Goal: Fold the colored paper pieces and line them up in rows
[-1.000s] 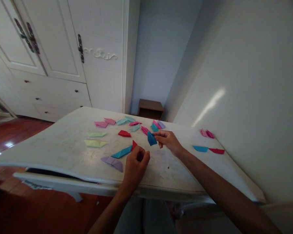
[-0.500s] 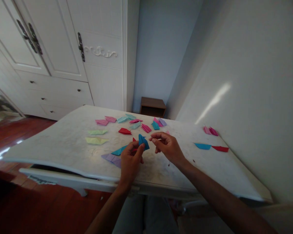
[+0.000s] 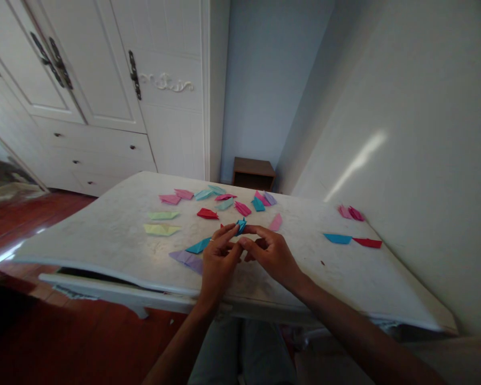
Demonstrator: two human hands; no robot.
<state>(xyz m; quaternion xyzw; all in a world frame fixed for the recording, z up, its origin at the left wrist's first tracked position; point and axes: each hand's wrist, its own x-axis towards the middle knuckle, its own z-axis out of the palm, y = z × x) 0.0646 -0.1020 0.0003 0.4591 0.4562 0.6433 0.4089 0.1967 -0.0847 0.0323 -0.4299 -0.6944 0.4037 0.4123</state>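
Observation:
A small blue folded paper piece (image 3: 241, 225) is held above the near middle of the table. My left hand (image 3: 219, 262) is closed on it from the left, a ring on one finger. My right hand (image 3: 273, 254) meets it from the right, its curled fingers pinching the paper's right side; the fingers hide much of the fold. Just left of my left hand lie another blue folded paper (image 3: 199, 246) and a lilac folded paper (image 3: 187, 260), partly covered by the hand. A pink folded paper (image 3: 276, 222) rests beyond my right hand.
Several folded papers, including a red one (image 3: 207, 214) and a yellow one (image 3: 162, 230), lie across the white table (image 3: 120, 224). At the right are a blue strip (image 3: 338, 238) and a red strip (image 3: 367, 243). A wall (image 3: 417, 176) borders the table's right side.
My right hand has moved left to the blue paper and now touches it. The paper has been turned between the hands and shows a narrower side.

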